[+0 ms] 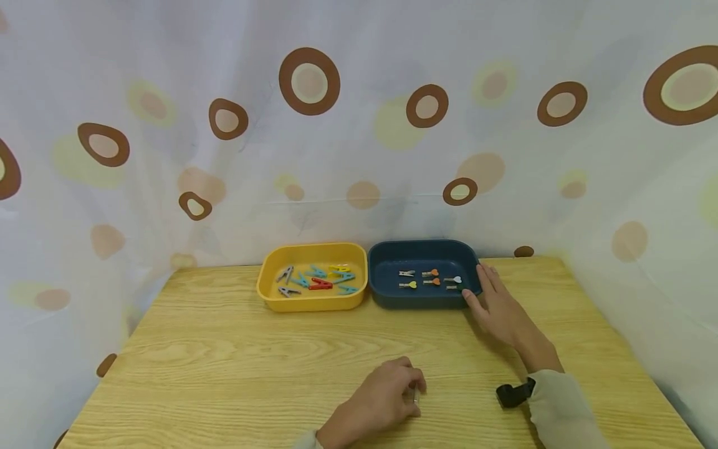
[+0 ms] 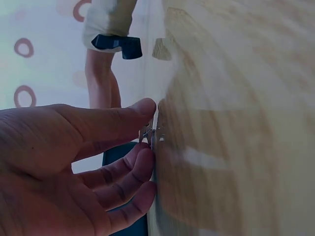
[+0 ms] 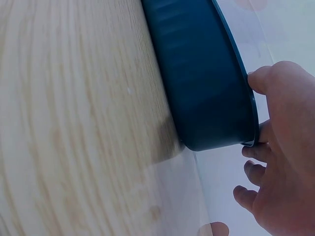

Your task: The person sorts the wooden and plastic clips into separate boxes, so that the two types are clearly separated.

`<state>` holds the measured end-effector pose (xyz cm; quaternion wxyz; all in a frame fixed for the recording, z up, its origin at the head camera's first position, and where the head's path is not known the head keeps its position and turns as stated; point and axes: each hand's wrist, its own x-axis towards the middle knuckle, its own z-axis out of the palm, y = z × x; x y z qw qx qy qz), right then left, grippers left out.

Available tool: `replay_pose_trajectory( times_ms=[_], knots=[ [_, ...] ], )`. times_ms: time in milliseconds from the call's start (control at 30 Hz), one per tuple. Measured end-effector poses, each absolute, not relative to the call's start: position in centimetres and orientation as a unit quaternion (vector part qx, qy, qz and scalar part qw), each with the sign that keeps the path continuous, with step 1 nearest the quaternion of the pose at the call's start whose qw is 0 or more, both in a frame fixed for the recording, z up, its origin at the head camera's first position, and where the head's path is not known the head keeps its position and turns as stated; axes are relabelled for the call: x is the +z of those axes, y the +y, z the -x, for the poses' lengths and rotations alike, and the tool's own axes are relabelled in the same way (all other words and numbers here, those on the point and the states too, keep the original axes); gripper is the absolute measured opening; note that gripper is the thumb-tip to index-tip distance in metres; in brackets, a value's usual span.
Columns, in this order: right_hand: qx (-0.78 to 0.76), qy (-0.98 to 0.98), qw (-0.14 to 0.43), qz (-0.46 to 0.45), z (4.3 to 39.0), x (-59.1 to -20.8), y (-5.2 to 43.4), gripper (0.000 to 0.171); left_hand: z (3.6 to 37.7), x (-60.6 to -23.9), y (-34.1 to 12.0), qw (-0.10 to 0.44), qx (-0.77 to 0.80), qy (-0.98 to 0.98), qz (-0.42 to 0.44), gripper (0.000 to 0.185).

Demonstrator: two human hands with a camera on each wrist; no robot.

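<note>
Pale curtain [image 1: 359,156] with brown rings and faded spots hung behind and to both sides of a light wooden table [image 1: 224,368]. At the far edge of the table, two oval trays side by side, nearly touching: yellow tray [image 1: 269,290] on the left with a loose heap of clips [image 1: 320,279] in grey, teal, yellow and red; dark blue tray [image 1: 387,296] on the right with small pegs [image 1: 429,279] set in two short rows, some with orange, yellow or white heads. Right hand [image 1: 496,308] laid against the right end of the blue tray — fingers fairly straight, thumb on the near corner of the rim, fingertips along the side wall, nothing clasped inside the palm; same contact seen from the right wrist view, thumb tip on the rim of the blue tray [image 3: 206,83] and the other fingers beyond its end. Black strap [image 1: 513,394] at that wrist, just ahead of a pale sleeve [image 1: 563,408]. Left hand [image 1: 384,399] near the front middle of the table, well apart from both trays, fingers curled — pinching a small pale clip [image 1: 416,395] between thumb and fingertips, right at the tabletop. From the left wrist view, clip [image 2: 151,133] caught between thumb above and forefinger below, pressed close to the wood; too small and blurred to tell its colour or shape more exactly.
</note>
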<state>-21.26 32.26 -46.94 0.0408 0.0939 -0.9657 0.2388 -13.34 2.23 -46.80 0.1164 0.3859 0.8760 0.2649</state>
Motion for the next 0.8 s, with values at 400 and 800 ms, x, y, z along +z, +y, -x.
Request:
replay_pose_trajectory(
  times_ms=[400,800],
  knots=[
    [0.243,-0.964,0.040,-0.095,21.3,-46.6,32.3,0.082,14.6,-46.6,0.8,0.122,0.371,0.845,-0.366,0.007],
    [0.246,-0.964,0.040,-0.092,21.3,-46.6,32.2,0.081,15.5,-46.5,-0.1,0.089,0.379,0.859,-0.333,0.010]
  ],
)
